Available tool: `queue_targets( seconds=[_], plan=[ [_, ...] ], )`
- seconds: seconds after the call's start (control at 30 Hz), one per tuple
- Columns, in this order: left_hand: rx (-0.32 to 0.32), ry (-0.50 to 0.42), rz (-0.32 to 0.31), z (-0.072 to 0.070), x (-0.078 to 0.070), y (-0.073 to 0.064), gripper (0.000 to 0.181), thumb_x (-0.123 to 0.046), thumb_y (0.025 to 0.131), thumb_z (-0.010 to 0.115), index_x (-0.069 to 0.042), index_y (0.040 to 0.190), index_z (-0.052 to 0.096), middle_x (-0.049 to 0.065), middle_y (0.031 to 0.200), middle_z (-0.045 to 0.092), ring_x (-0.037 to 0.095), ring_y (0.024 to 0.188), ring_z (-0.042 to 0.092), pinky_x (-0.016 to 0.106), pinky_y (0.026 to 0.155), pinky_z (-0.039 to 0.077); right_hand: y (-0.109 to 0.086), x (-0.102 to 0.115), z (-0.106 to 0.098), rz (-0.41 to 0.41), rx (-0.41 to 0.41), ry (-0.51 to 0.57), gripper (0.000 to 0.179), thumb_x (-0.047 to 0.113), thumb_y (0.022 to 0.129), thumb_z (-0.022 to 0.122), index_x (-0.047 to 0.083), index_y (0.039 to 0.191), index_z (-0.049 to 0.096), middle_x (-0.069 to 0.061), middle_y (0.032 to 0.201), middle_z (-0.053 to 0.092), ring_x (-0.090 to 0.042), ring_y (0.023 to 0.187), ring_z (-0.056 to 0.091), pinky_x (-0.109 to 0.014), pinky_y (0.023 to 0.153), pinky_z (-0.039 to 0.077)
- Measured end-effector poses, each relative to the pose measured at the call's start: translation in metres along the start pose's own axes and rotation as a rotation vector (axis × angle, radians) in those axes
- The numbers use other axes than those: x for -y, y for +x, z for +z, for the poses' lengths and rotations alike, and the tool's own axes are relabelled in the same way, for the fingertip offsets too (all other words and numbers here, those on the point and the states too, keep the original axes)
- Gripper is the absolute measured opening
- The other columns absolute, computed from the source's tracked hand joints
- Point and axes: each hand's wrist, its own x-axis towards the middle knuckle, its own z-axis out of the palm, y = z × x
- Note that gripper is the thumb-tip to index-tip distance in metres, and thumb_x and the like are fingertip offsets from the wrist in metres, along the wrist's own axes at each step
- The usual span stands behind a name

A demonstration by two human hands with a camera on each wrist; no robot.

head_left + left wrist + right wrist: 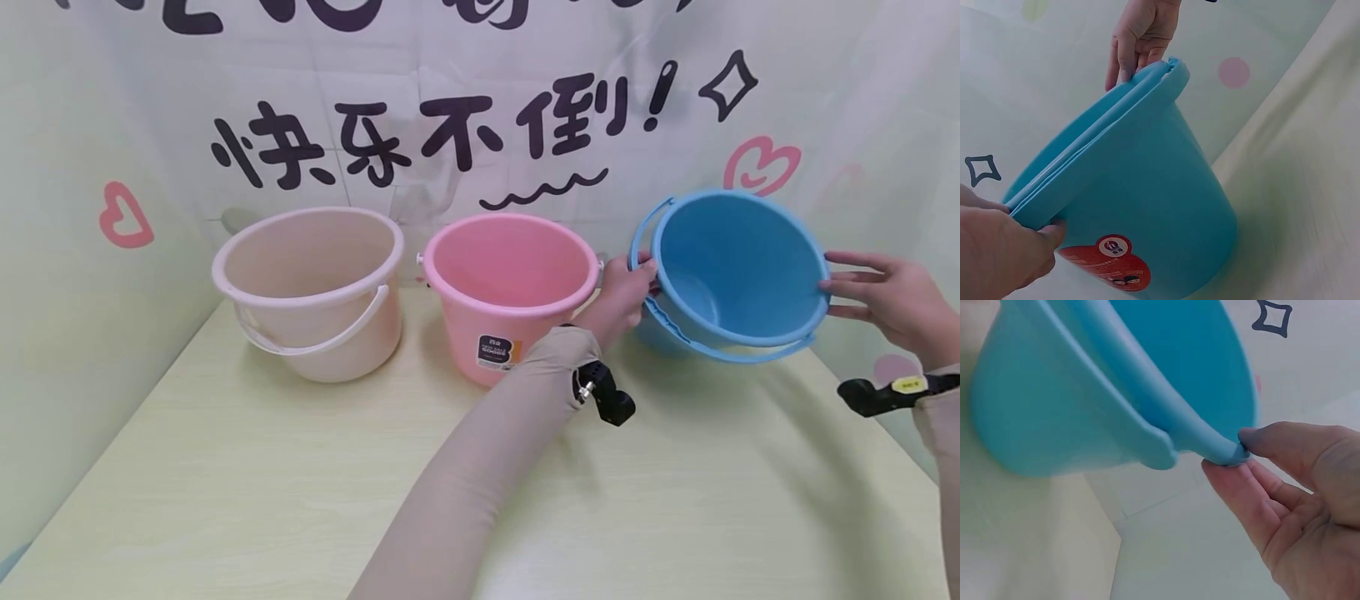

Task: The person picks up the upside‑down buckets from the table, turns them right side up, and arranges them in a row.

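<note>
A blue bucket (pixel 738 271) is at the right of the table, its opening facing up and toward me. My left hand (pixel 618 292) grips its rim on the left side, thumb on one face and fingers on the other. On the opposite side my right hand (pixel 1310 500) pinches the rim between thumb and fingers. The blue handle (pixel 735 357) hangs round the front, just below the rim. In the left wrist view a red sticker (pixel 1107 259) shows on the bucket's wall. Whether the bucket's base touches the table I cannot tell.
A pink bucket (pixel 480 321) stands in the middle, close beside my left forearm. Farther left is a pale pink bucket (pixel 337 333) with its handle down. Behind them hangs a white printed cloth (pixel 375 75). The pale table (pixel 300 483) reaches toward me.
</note>
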Motion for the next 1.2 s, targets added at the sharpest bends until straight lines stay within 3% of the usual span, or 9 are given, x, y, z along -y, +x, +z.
queue_targets(
  seconds=[0.13, 0.27, 0.5, 0.6, 0.77, 0.87, 1.03, 1.2],
  plan=[
    [-0.008, -0.019, -0.026, -0.0012, 0.0022, 0.0010, 0.005, -0.010, 0.090, 0.057, -0.011, 0.086, 0.060, 0.003, 0.072, 0.056, 0.018, 0.067, 0.052, 0.032, 0.060, 0.035, -0.0023, 0.0039, 0.0001, 0.002, -0.048, 0.095, 0.028, 0.028, 0.082, 0.065, 0.029, 0.109, 0.057, 0.025, 0.081, 0.056, 0.001, 0.067, 0.062, -0.020, 0.055, 0.052],
    [-0.004, -0.054, -0.028, -0.0008, 0.0032, 0.0015, 0.010, -0.009, 0.090, 0.057, -0.009, 0.080, 0.058, 0.003, 0.069, 0.052, 0.017, 0.065, 0.049, 0.031, 0.063, 0.038, -0.0034, 0.0070, 0.0001, 0.006, -0.080, 0.109, 0.014, 0.029, 0.081, 0.066, 0.040, 0.087, 0.059, 0.025, 0.078, 0.057, 0.002, 0.066, 0.062, -0.017, 0.055, 0.051],
    [-0.006, -0.142, -0.040, -0.0012, 0.0039, 0.0013, 0.005, -0.002, 0.089, 0.057, -0.002, 0.088, 0.062, 0.002, 0.073, 0.053, 0.015, 0.072, 0.052, 0.030, 0.074, 0.048, -0.0023, 0.0076, 0.0048, 0.063, -0.115, -0.051, 0.017, 0.044, 0.078, 0.062, 0.039, 0.094, 0.057, 0.030, 0.076, 0.052, 0.006, 0.066, 0.059, -0.022, 0.070, 0.046],
    [-0.013, -0.164, -0.051, -0.0022, 0.0049, 0.0013, 0.011, -0.004, 0.089, 0.058, -0.002, 0.097, 0.065, 0.002, 0.082, 0.059, 0.016, 0.078, 0.056, 0.036, 0.084, 0.049, -0.0011, 0.0081, 0.0053, 0.084, -0.103, -0.066, 0.013, 0.045, 0.078, 0.063, 0.041, 0.090, 0.057, 0.030, 0.075, 0.051, 0.006, 0.067, 0.059, -0.027, 0.075, 0.042],
    [-0.020, -0.232, -0.038, -0.0011, 0.0054, 0.0014, 0.013, 0.003, 0.086, 0.059, -0.001, 0.097, 0.065, 0.004, 0.086, 0.061, 0.017, 0.086, 0.059, 0.038, 0.084, 0.048, 0.0011, 0.0089, 0.0056, 0.084, -0.068, -0.048, 0.012, 0.039, 0.080, 0.064, 0.046, 0.077, 0.056, 0.029, 0.073, 0.052, 0.005, 0.067, 0.059, -0.029, 0.077, 0.041],
    [-0.038, -0.255, -0.049, 0.0006, 0.0059, 0.0015, 0.017, 0.004, 0.085, 0.059, -0.002, 0.099, 0.065, 0.006, 0.091, 0.063, 0.019, 0.091, 0.059, 0.039, 0.085, 0.047, 0.0021, 0.0082, 0.0064, 0.085, -0.051, -0.083, 0.009, 0.041, 0.081, 0.063, 0.040, 0.089, 0.058, 0.030, 0.074, 0.050, 0.007, 0.068, 0.058, -0.033, 0.082, 0.039],
    [-0.050, -0.314, -0.050, 0.0032, 0.0068, 0.0029, 0.025, 0.008, 0.082, 0.060, 0.000, 0.106, 0.064, 0.012, 0.102, 0.065, 0.025, 0.100, 0.059, 0.041, 0.087, 0.046, 0.0043, 0.0066, 0.0076, 0.087, -0.031, -0.134, 0.048, 0.046, 0.081, 0.061, 0.024, 0.123, 0.052, 0.032, 0.076, 0.048, 0.010, 0.070, 0.056, -0.042, 0.089, 0.034],
    [-0.049, -0.366, -0.037, 0.0037, 0.0089, 0.0049, 0.031, 0.015, 0.078, 0.062, 0.002, 0.106, 0.061, 0.013, 0.100, 0.063, 0.025, 0.101, 0.058, 0.039, 0.087, 0.046, 0.0064, 0.0047, 0.0085, 0.083, -0.029, -0.119, 0.031, 0.045, 0.082, 0.061, 0.035, 0.110, 0.055, 0.033, 0.076, 0.048, 0.011, 0.070, 0.055, -0.045, 0.091, 0.031]
  ],
)
